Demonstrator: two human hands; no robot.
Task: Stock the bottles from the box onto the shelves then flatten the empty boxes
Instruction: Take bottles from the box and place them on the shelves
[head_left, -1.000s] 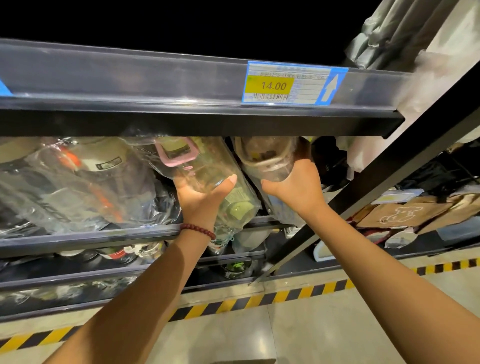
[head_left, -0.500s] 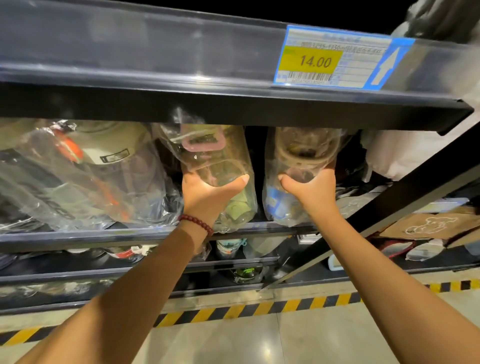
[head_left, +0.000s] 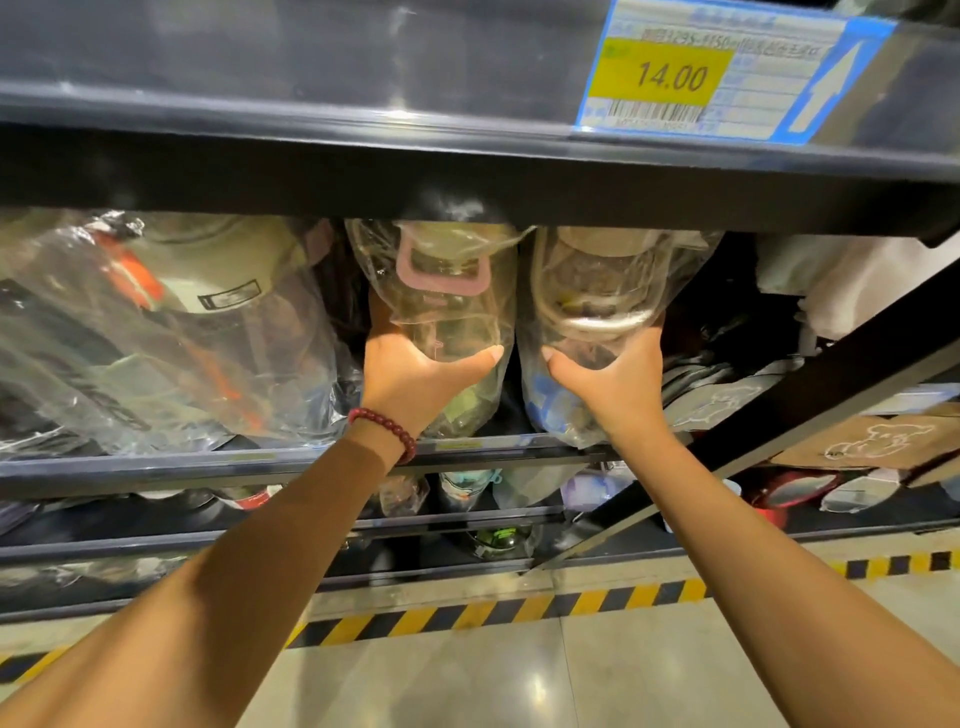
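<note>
Clear plastic fills more of the frame than a moment ago, and both bottles now stand straighter under the shelf edge (head_left: 467, 171). Centre-left, your left hand (head_left: 415, 382) grips the pink-handled bottle (head_left: 447, 306) low on its body. Just right, touching it, your right hand (head_left: 613, 384) clasps the second wrapped bottle (head_left: 602, 291), resting on the lower shelf (head_left: 493, 451).
</note>
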